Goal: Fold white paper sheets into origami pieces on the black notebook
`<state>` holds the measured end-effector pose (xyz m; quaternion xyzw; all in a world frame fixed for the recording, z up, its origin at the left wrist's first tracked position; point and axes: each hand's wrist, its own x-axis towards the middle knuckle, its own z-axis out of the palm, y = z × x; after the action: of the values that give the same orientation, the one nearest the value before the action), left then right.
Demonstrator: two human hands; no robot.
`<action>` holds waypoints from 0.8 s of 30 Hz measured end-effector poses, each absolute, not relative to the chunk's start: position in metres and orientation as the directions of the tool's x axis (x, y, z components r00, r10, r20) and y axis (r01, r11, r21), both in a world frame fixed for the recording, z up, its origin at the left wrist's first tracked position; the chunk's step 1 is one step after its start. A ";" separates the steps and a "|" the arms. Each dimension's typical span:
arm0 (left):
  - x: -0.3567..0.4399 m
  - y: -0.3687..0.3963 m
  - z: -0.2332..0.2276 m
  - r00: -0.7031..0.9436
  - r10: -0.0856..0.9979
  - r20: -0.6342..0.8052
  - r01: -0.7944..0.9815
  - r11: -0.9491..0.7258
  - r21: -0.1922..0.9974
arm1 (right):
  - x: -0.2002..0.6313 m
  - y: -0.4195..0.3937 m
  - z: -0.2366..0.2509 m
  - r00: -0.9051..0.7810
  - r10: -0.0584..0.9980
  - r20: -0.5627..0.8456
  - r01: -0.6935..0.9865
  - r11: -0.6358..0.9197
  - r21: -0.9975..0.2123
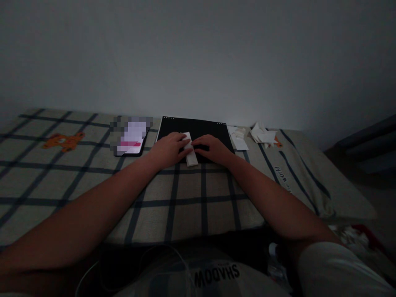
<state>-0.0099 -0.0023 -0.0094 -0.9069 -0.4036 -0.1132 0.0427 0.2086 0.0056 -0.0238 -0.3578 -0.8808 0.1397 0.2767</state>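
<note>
Both my left hand (pixel 170 150) and right hand (pixel 214 149) sit half-curled, fingertips on a white paper strip (pixel 192 159) by the near edge of the black board (pixel 195 126), seemingly folded narrow already, though firm grip or remaining folds, I can't tell.

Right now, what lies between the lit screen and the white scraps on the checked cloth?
In the head view, a black board lies between them, with your left hand, right hand and a white strip over it.
</note>
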 end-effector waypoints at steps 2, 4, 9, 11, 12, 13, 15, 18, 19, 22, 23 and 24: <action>-0.010 -0.002 -0.010 0.643 0.729 0.235 0.746 -0.665 0.021 | 0.208 0.006 -0.024 -0.585 0.711 0.390 0.560 0.702 -0.440; -0.011 -0.002 -0.010 0.642 0.730 0.236 0.747 -0.664 0.021 | 0.208 0.007 -0.025 -0.578 0.714 0.396 0.564 0.700 -0.438; -0.011 -0.002 -0.010 0.651 0.719 0.244 0.742 -0.670 -0.006 | 0.207 0.008 -0.024 -0.586 0.705 0.398 0.589 0.709 -0.388; -0.010 -0.002 -0.010 0.648 0.721 0.245 0.744 -0.668 -0.002 | 0.207 0.007 -0.023 -0.604 0.696 0.389 0.594 0.718 -0.362; -0.010 -0.002 -0.010 0.646 0.723 0.245 0.746 -0.666 0.002 | 0.206 0.006 -0.023 -0.614 0.690 0.384 0.596 0.724 -0.348; -0.010 -0.002 -0.010 0.644 0.725 0.245 0.747 -0.665 0.003 | 0.206 0.005 -0.022 -0.623 0.684 0.379 0.599 0.729 -0.331; -0.010 -0.002 -0.009 0.645 0.726 0.240 0.748 -0.664 -0.004 | 0.205 0.002 -0.020 -0.635 0.678 0.371 0.613 0.734 -0.291; -0.010 -0.002 -0.008 0.647 0.727 0.231 0.749 -0.662 -0.015 | 0.203 -0.001 -0.017 -0.647 0.674 0.358 0.629 0.736 -0.250; -0.010 -0.002 -0.008 0.646 0.727 0.231 0.750 -0.661 -0.017 | 0.202 -0.001 -0.017 -0.648 0.674 0.354 0.629 0.736 -0.248; -0.010 -0.002 -0.008 0.647 0.724 0.240 0.750 -0.661 -0.026 | 0.203 0.001 -0.017 -0.647 0.673 0.359 0.615 0.739 -0.275; -0.010 -0.002 -0.008 0.648 0.721 0.245 0.748 -0.663 -0.030 | 0.203 0.002 -0.018 -0.643 0.673 0.366 0.609 0.739 -0.289; -0.010 -0.002 -0.009 0.651 0.717 0.249 0.745 -0.666 -0.033 | 0.204 0.003 -0.019 -0.638 0.673 0.374 0.602 0.739 -0.303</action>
<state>-0.0104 -0.0016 -0.0088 -0.9062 -0.4034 -0.1078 0.0662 0.2038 0.0031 -0.0195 -0.3535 -0.9018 0.0751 0.2370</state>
